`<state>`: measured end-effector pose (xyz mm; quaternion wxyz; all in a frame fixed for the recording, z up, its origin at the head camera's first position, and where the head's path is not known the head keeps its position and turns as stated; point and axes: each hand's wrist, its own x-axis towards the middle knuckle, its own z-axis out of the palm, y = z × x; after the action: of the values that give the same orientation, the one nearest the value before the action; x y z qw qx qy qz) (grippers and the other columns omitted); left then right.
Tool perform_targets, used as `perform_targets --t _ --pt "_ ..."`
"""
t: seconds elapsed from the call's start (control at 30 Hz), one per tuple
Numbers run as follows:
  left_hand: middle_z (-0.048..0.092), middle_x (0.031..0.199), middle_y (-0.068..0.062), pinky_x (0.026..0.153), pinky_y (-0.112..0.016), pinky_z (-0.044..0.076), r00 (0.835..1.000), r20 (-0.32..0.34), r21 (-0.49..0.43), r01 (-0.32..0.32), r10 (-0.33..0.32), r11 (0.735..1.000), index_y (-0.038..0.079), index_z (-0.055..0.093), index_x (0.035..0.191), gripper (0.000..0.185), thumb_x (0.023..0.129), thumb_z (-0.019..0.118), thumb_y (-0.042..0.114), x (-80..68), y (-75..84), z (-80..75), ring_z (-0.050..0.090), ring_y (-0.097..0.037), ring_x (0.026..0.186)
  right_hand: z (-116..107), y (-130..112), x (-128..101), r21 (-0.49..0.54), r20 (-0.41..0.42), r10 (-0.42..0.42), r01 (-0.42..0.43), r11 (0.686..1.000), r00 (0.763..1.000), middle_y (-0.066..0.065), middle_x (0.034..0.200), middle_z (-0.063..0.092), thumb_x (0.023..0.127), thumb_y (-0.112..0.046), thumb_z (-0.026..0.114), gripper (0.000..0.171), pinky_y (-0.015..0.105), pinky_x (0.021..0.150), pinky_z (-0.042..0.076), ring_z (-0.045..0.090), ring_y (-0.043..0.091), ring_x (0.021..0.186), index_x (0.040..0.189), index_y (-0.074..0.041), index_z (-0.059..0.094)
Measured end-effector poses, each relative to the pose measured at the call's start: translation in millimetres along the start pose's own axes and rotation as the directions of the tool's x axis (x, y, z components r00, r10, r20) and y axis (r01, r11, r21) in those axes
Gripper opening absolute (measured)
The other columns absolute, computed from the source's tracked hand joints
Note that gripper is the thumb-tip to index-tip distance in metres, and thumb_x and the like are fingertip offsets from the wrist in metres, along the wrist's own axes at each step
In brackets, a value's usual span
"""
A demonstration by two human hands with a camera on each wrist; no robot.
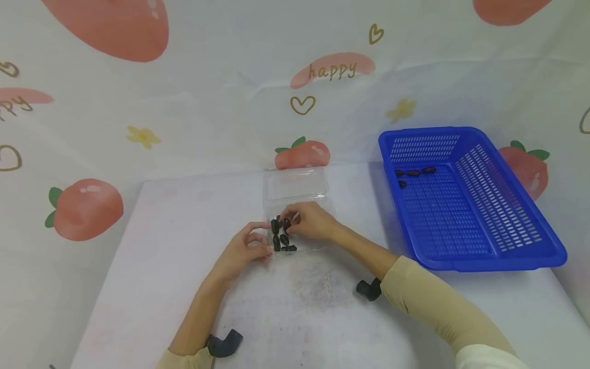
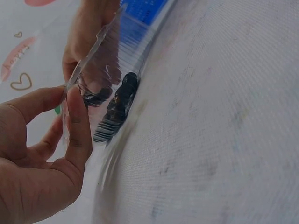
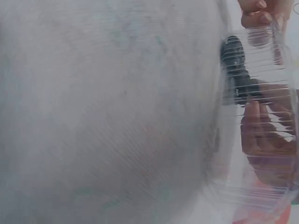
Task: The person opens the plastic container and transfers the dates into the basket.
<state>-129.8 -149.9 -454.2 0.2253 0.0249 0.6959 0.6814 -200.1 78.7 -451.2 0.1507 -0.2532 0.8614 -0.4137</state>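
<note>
Sleeved forearms come in over the near edge of the table (image 1: 152, 287), each with a dark wrist strap. At the middle of the table stands a clear plastic box (image 1: 297, 197) with its lid swung open toward the far edge, so the box and lid together run long from near to far. Inside the tray part lie several dark dates (image 1: 281, 237) — gathered in its near-left corner, most lying with their long axes roughly near-to-far, two at the near wall turned crosswise.

Left hand (image 1: 241, 251) is at the box's near-left corner, thumb and forefinger pinching the thin clear rim; the left wrist view shows the thumb (image 2: 78, 122) pressed against the plastic wall with the dates just behind it. Right hand (image 1: 310, 221) reaches into the tray from the right side, fingers curled together over one date (image 1: 287, 223) at the far end of the cluster, pinching it. In the right wrist view the ridged clear wall blurs those fingers, though the dark fruit shows through.

Toward the right edge sits a blue slotted basket (image 1: 502, 225), tilted — its far end raised against the cloth backdrop. Four dates (image 1: 414, 173) lie in its far-left corner, well apart from the box.
</note>
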Motion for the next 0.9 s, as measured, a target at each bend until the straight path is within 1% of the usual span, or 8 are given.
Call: perform_targets --t 0.1,0.3,0.47,0.53,0.67,0.77,0.9 --pt "0.056 0.095 -0.010 0.073 -0.038 0.059 1.000 -0.005 0.008 -0.001 0.001 1.000 0.005 0.046 0.141 0.060 0.087 0.070 -0.002 1.0 0.1 0.1 0.066 -0.023 0.076 -8 -5 -1 0.053 -0.009 0.005 -0.005 0.999 1.000 -0.002 0.094 0.069 0.083 -0.005 0.078 0.024 0.025 0.072 0.056 0.067 0.009 0.080 0.106 -0.011 0.072" --pt "0.055 0.096 -0.010 0.074 -0.037 0.060 1.000 -0.009 0.018 0.014 -0.013 1.000 0.007 0.046 0.141 0.060 0.087 0.071 -0.002 2.4 -1.0 -0.3 0.066 -0.022 0.074 -26 -18 -5 0.132 0.000 0.002 -0.002 0.991 1.000 0.001 0.095 0.069 0.083 -0.006 0.078 0.021 0.027 0.069 0.058 0.069 0.014 0.078 0.103 -0.007 0.071" --pt "0.055 0.095 -0.010 0.074 -0.036 0.060 1.000 -0.006 0.023 0.011 -0.011 1.000 0.007 0.046 0.141 0.059 0.087 0.070 -0.002 2.8 -1.6 -0.8 0.066 -0.022 0.074 -35 -25 -10 0.176 0.025 0.018 -0.023 0.984 1.000 0.003 0.096 0.069 0.083 -0.007 0.078 0.021 0.029 0.069 0.058 0.071 0.026 0.081 0.102 -0.008 0.070" --pt "0.055 0.095 -0.010 0.073 -0.036 0.060 1.000 -0.004 0.022 0.007 -0.007 1.000 0.006 0.046 0.141 0.059 0.087 0.070 -0.003 3.0 -1.6 -1.2 0.066 -0.022 0.073 -39 -26 -11 0.207 0.032 0.038 -0.044 0.977 0.999 0.004 0.097 0.068 0.084 -0.007 0.078 0.023 0.030 0.070 0.059 0.071 0.031 0.083 0.104 -0.006 0.069" --pt "0.055 0.095 -0.010 0.074 -0.036 0.060 1.000 -0.001 0.022 0.004 -0.004 1.000 0.006 0.046 0.140 0.059 0.087 0.070 -0.003 4.1 -2.1 -1.8 0.066 -0.022 0.073 -47 -26 -16 0.245 0.032 0.067 -0.073 0.967 0.997 0.005 0.099 0.068 0.085 -0.006 0.077 0.025 0.032 0.074 0.059 0.071 0.036 0.087 0.108 -0.004 0.069" --pt "0.056 0.094 -0.009 0.075 -0.037 0.060 1.000 -0.003 0.025 0.008 -0.008 1.000 0.006 0.047 0.140 0.059 0.087 0.070 -0.002 4.5 -2.1 -2.0 0.066 -0.023 0.075 -55 -27 -19 0.256 0.025 0.073 -0.077 0.964 0.997 0.005 0.099 0.069 0.086 -0.008 0.076 0.026 0.036 0.077 0.059 0.070 0.036 0.090 0.110 -0.004 0.069" --pt "0.056 0.093 -0.010 0.075 -0.038 0.060 1.000 -0.004 0.031 0.011 -0.011 0.999 0.007 0.046 0.141 0.059 0.087 0.070 -0.002 4.1 -1.5 -2.7 0.067 -0.026 0.077 -67 -30 -22 0.254 0.003 0.101 -0.099 0.962 0.995 0.006 0.100 0.070 0.087 -0.011 0.076 0.023 0.039 0.081 0.058 0.069 0.035 0.091 0.109 -0.006 0.070"
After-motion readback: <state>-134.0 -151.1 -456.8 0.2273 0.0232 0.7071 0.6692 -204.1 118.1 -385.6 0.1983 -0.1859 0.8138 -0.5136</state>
